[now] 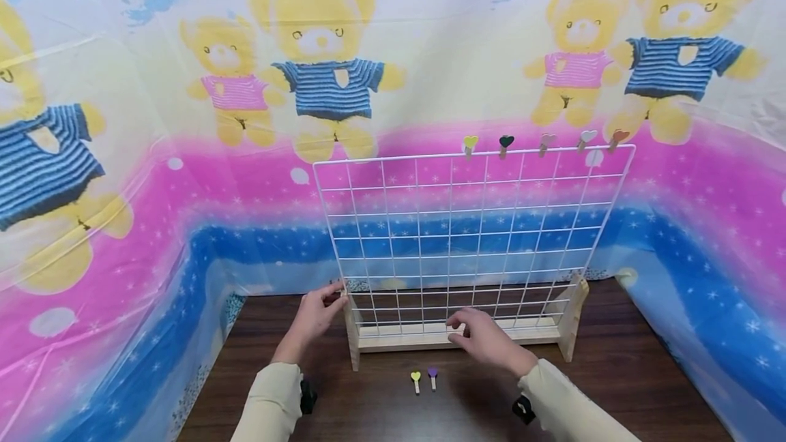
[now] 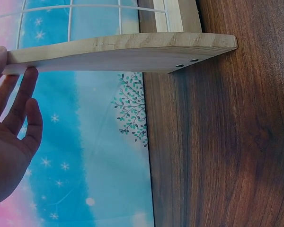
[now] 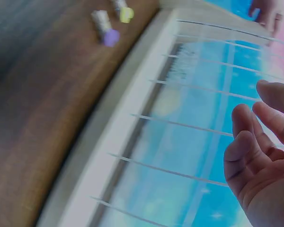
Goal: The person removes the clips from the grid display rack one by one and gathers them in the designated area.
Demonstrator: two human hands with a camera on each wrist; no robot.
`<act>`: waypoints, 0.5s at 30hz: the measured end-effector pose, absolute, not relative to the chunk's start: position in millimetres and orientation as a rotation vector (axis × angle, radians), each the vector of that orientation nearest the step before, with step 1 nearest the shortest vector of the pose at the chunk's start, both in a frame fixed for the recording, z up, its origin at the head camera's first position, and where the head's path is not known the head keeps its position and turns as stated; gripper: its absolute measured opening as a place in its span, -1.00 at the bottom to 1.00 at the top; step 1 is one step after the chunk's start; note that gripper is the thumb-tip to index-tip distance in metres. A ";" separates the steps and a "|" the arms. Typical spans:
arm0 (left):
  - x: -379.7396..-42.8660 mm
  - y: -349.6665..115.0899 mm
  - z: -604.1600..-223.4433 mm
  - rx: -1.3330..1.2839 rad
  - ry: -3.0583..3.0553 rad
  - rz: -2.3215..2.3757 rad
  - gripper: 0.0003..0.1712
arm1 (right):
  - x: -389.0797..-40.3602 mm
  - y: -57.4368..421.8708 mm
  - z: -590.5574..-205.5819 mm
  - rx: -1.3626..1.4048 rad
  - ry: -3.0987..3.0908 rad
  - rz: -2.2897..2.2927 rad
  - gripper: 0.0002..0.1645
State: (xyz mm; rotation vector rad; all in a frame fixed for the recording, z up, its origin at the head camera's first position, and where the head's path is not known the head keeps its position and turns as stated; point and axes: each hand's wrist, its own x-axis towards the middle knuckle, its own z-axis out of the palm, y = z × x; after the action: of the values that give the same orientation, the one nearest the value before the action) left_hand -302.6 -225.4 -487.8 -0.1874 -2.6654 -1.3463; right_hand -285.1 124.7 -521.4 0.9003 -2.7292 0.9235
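Observation:
A white wire grid rack [image 1: 448, 237] stands upright in a wooden stand [image 1: 405, 342] on the table. My left hand [image 1: 316, 314] holds the top of the stand's left side panel [image 2: 113, 49], thumb on one face and fingers on the other. In front of the grid's lower middle is my right hand [image 1: 482, 337], its fingers loosely bent with nothing between them. A yellow heart clothespin [image 1: 415, 382] and a purple heart clothespin [image 1: 432, 378] lie on the table below the stand, to the left of the right hand.
Several heart clothespins are clipped along the grid's top wire: yellow [image 1: 470, 143], dark green [image 1: 506, 144], pink [image 1: 547, 142], white [image 1: 587, 138] and orange-brown [image 1: 619, 137]. A printed bear curtain [image 1: 430, 74] surrounds the dark wooden table [image 1: 479, 415].

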 end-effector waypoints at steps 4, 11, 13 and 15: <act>-302.9 -225.4 -488.4 -0.185 -2.670 -1.351 -0.55 | -283.0 126.0 -493.9 0.905 -2.717 0.910 -0.80; -303.0 -225.4 -488.9 -0.182 -2.669 -1.355 -0.55 | -281.1 127.3 -449.2 0.979 -2.670 0.839 -0.80; -303.2 -225.4 -488.7 -0.183 -2.664 -1.354 -0.55 | -280.2 127.8 -437.1 0.996 -2.661 0.839 -0.79; -303.3 -225.5 -488.4 -0.185 -2.663 -1.348 -0.55 | -279.6 128.6 -426.0 1.005 -2.650 0.833 -0.79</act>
State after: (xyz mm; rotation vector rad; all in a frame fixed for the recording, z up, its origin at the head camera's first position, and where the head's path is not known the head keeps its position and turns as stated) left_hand -303.3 -225.5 -488.4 -0.1853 -2.6633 -1.3483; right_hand -279.6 128.6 -426.0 1.0046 -2.6500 0.8330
